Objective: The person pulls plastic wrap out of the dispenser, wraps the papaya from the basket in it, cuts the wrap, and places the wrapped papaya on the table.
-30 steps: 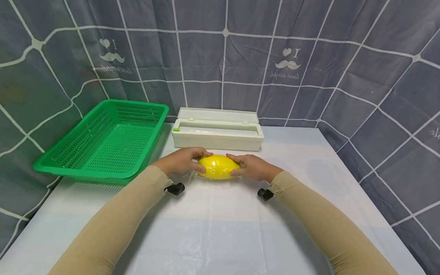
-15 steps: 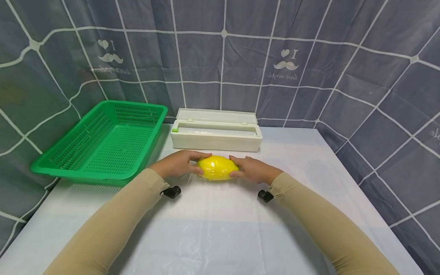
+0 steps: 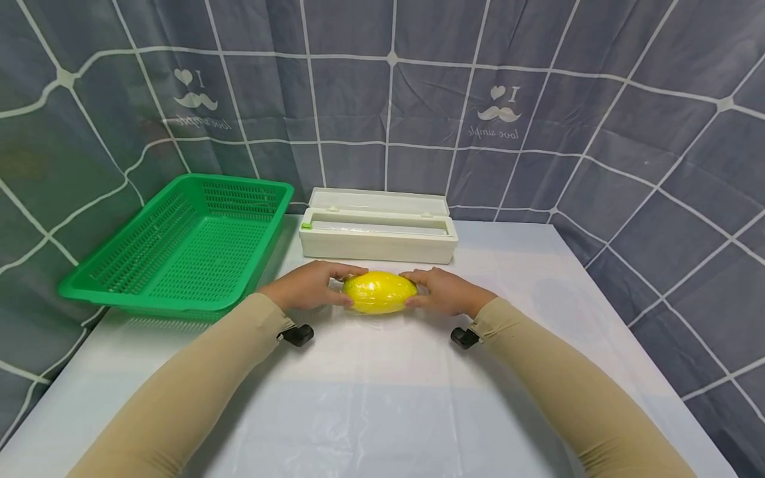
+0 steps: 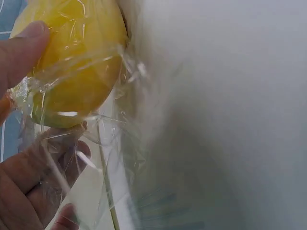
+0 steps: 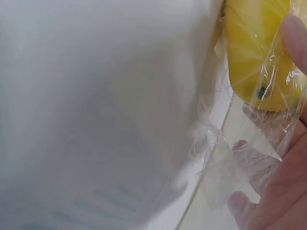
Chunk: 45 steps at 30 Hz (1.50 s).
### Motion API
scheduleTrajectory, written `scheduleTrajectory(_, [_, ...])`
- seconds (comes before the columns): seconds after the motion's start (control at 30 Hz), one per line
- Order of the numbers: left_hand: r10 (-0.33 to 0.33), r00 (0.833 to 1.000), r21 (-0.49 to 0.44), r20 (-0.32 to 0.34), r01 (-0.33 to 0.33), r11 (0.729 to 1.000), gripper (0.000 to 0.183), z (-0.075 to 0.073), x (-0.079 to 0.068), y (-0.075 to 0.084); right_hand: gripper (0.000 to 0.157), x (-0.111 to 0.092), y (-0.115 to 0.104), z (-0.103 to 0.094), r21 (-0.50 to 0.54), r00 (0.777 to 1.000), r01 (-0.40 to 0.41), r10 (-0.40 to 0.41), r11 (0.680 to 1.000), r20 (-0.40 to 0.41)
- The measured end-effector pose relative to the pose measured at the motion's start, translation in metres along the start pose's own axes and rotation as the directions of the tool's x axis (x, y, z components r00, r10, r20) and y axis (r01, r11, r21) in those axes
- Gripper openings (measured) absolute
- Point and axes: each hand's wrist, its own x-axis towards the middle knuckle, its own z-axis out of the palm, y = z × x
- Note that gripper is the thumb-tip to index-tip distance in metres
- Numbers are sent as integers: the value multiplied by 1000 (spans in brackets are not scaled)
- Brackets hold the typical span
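A yellow oval fruit (image 3: pixel 380 292), wrapped in clear cling film, lies lengthwise between both hands in the middle of the table. My left hand (image 3: pixel 307 285) holds its left end, the thumb on the near side and fingers behind. On the opposite end, my right hand (image 3: pixel 449 292) grips in the same way. The left wrist view shows loose cling film (image 4: pixel 110 139) hanging past the fruit's greenish end and over the fingers. More slack film (image 5: pixel 240 153) trails from the other end in the right wrist view, where a small dark green spot marks the fruit.
Behind the hands stands a white cling film dispenser (image 3: pixel 378 248) with its lid raised and a roll inside. A green perforated basket (image 3: pixel 239 292) is at the back left of the white-covered table (image 3: pixel 382 411). Grey checked curtains (image 3: pixel 430 93) enclose the back and sides.
The left hand has shifted slightly left, its thumb now nearer the fruit's tip. The fruit and the right hand stay almost in place.
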Motion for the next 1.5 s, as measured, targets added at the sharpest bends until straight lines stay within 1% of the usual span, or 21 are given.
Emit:
scheduleTrajectory(0.17, [-15,1000,-32,9,15,999,66,1,-8,3,65,-5,-4,-2,1,1000,-10,10,1000,12])
scheduleTrajectory(0.27, [-16,1000,-39,5,16,999,67,4,-12,3,67,-6,-6,-3,-34,1000,-15,16,999,17])
scheduleTrajectory(0.47, [-1,1000,-17,-24,0,1000,71,11,-16,5,71,-7,-4,-4,-73,997,-74,74,995,4])
scheduleTrajectory(0.63, [-17,999,-4,-35,17,1000,72,16,-18,7,76,-7,-1,-4,-126,997,-71,73,989,6])
scheduleTrajectory(0.7, [-27,999,-3,-42,27,1000,72,18,-18,8,76,-9,-3,-5,-143,998,-54,51,988,-22])
scheduleTrajectory(0.77, [-30,998,-2,-51,30,1000,72,20,-18,8,76,-13,-7,-6,-138,997,-35,26,990,-70])
scheduleTrajectory(0.87, [-32,997,-1,-65,32,1000,72,21,-21,11,71,-17,-16,-4,-124,990,25,-41,992,-132])
scheduleTrajectory(0.93, [-30,997,7,-74,31,1000,72,21,-22,13,68,-18,-21,0,-144,986,56,-77,988,-145])
scheduleTrajectory(1.0, [-29,996,9,-86,30,1000,71,21,-24,15,65,-16,-24,5,-185,985,72,-99,980,-142])
scheduleTrajectory(1.1, [-37,993,14,-110,39,999,71,25,-25,16,63,-14,-23,12,-243,985,64,-100,968,-138])
scheduleTrajectory(1.17, [-39,991,20,-127,42,999,71,28,-25,18,63,-14,-21,14,-260,985,56,-96,964,-145])
scheduleTrajectory(1.23, [-45,990,30,-137,49,998,72,30,-26,19,62,-14,-22,15,-269,982,50,-96,962,-161])
scheduleTrajectory(1.3, [-49,989,39,-142,55,998,72,31,-27,19,62,-15,-25,16,-279,976,38,-96,959,-194])
scheduleTrajectory(1.37, [-52,988,50,-147,59,997,73,32,-28,20,62,-16,-30,18,-288,965,17,-91,958,-248])
scheduleTrajectory(1.5, [-50,985,69,-165,62,996,75,33,-30,22,58,-19,-45,24,-282,933,-24,-80,959,-351])
